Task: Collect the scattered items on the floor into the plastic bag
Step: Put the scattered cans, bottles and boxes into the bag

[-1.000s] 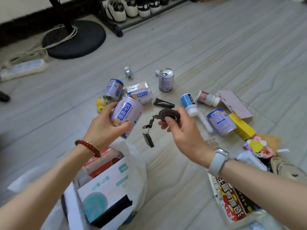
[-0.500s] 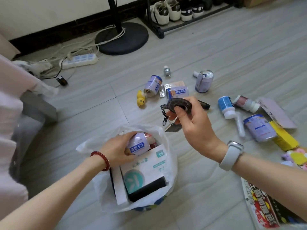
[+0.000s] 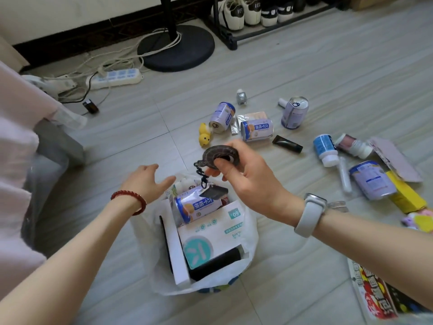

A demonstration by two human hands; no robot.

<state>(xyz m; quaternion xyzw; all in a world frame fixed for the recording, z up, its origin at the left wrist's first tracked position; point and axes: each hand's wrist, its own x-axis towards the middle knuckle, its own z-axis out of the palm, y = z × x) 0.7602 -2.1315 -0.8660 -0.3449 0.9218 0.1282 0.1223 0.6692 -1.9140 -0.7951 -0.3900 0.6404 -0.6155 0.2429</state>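
Right hand (image 3: 246, 174) at frame centre, thumb and fingers pinching a dark ring-shaped keychain (image 3: 221, 156) above the open plastic bag (image 3: 246, 240), its chain and tag dangling onto a can (image 3: 196, 205) already inside; left hand (image 3: 147, 181) just left of the bag mouth, fingers loosely spread, empty. Likely snag: tag catching on the can or bag rim, spilling the piece back among cans (image 3: 256, 130) and bottles (image 3: 325, 150) scattered upper right.
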